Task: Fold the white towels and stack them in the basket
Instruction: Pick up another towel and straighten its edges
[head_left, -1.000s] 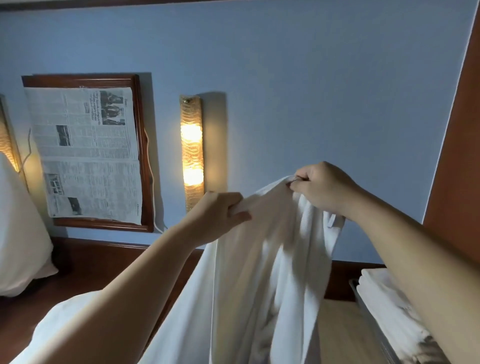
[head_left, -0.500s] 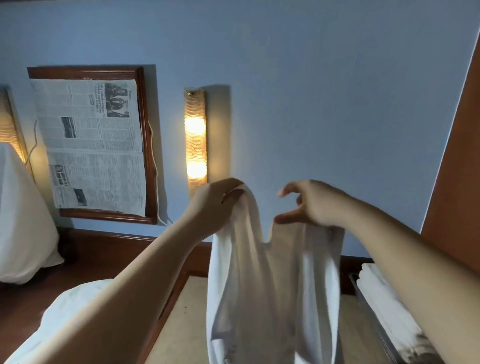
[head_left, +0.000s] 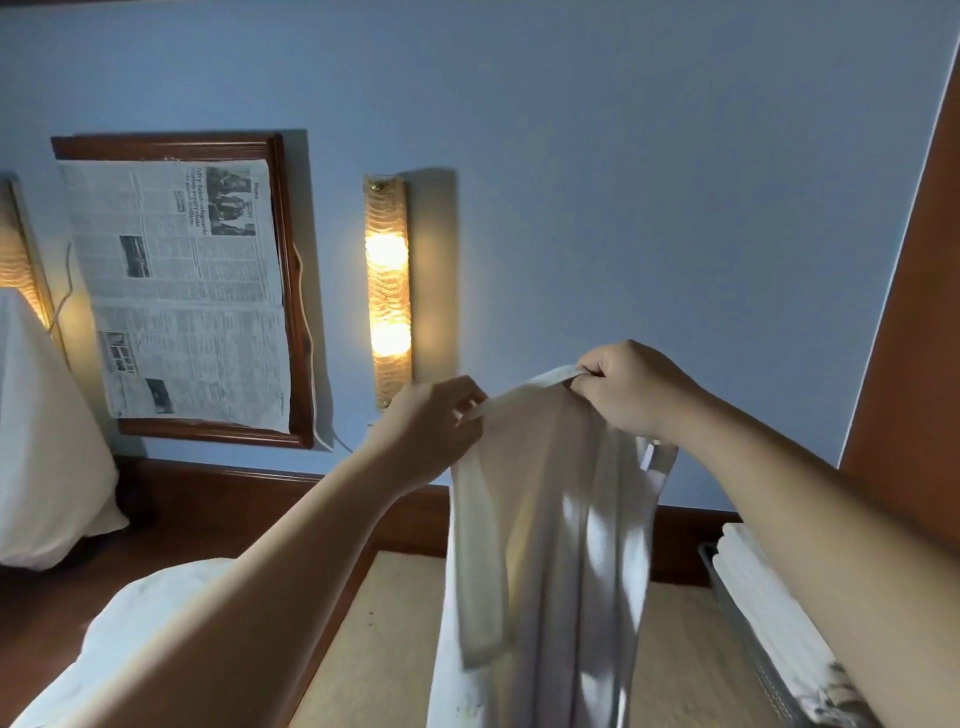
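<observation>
Since half a second ago the white towel (head_left: 550, 525) is regripped along its top hem, pinched by the left hand (head_left: 431, 431) and right hand (head_left: 623, 389) at mid-frame, still unfolded, while folded towels (head_left: 763, 597) are already stacked in the basket (head_left: 737, 618) at lower right.

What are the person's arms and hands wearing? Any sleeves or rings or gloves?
Nothing at all that shows here. The left hand and right hand are bare, with no gloves, and no rings or watch can be seen. Both forearms are bare too, with no sleeves all the way to the edges of the picture. The light is dim, so tiny things could be missed.
</observation>
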